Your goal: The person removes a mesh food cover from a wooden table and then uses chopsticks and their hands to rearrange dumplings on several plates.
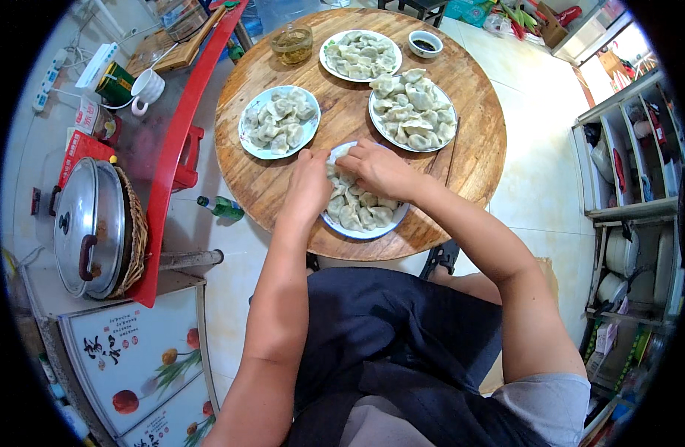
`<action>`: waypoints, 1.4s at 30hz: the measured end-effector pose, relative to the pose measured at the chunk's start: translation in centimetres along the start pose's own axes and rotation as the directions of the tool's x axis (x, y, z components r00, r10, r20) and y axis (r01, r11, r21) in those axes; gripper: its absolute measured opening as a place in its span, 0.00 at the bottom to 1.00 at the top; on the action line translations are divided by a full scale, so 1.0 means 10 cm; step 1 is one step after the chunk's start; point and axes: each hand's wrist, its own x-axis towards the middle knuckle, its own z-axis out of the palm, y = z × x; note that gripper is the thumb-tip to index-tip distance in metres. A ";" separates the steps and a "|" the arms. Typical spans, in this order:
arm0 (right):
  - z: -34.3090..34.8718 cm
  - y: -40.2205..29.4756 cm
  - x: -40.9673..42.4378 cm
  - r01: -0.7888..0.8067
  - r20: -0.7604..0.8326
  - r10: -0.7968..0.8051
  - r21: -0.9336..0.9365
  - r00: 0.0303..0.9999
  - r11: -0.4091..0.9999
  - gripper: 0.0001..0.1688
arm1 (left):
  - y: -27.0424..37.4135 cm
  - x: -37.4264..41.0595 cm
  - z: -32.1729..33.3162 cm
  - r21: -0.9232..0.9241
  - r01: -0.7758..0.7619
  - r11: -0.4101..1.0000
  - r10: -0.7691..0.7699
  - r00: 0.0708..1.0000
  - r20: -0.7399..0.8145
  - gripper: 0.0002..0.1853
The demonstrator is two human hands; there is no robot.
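Note:
Both hands are at the nearest plate [360,236], a blue-rimmed one heaped with pale dumplings [355,211]. My left hand [310,181] is at its left edge, fingertips by the upper-left dumplings. From the right, my right hand [379,169] reaches over the far side, its fingers bent down onto the dumplings there. The fingertips of both hands come close together; what they grip, if anything, is hidden. Beyond them, more dumplings fill a plate at the left [280,122], a plate at the right [414,114] and a plate at the back [360,55].
Chopsticks [453,151] lie right on the round wooden table [342,106]. Behind stand a small bowl of dark sauce [424,44] and a glass bowl of amber liquid [291,46]. Leftward are a green bottle [222,207], a red-edged table [177,134] and a lidded pan [91,229].

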 end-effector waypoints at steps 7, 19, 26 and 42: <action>-0.06 -0.09 -0.06 -0.065 -0.023 0.064 -0.067 0.998 0.996 0.18 | 0.01 -0.02 -0.04 -0.017 0.007 1.000 -0.006 0.999 0.044 0.29; -0.03 0.13 -0.01 -0.225 0.171 0.194 0.187 0.966 0.956 0.23 | 0.05 -0.02 0.03 -0.025 -0.023 0.999 0.023 1.000 0.019 0.23; -0.07 0.02 -0.12 -0.201 0.115 0.186 0.147 0.976 0.968 0.25 | -0.04 0.03 0.10 -0.074 -0.096 0.993 0.099 0.994 0.034 0.17; 0.02 0.35 0.12 -0.335 0.062 0.329 0.208 0.942 0.919 0.20 | 0.01 0.12 0.03 -0.138 -0.016 0.990 0.015 1.000 -0.010 0.30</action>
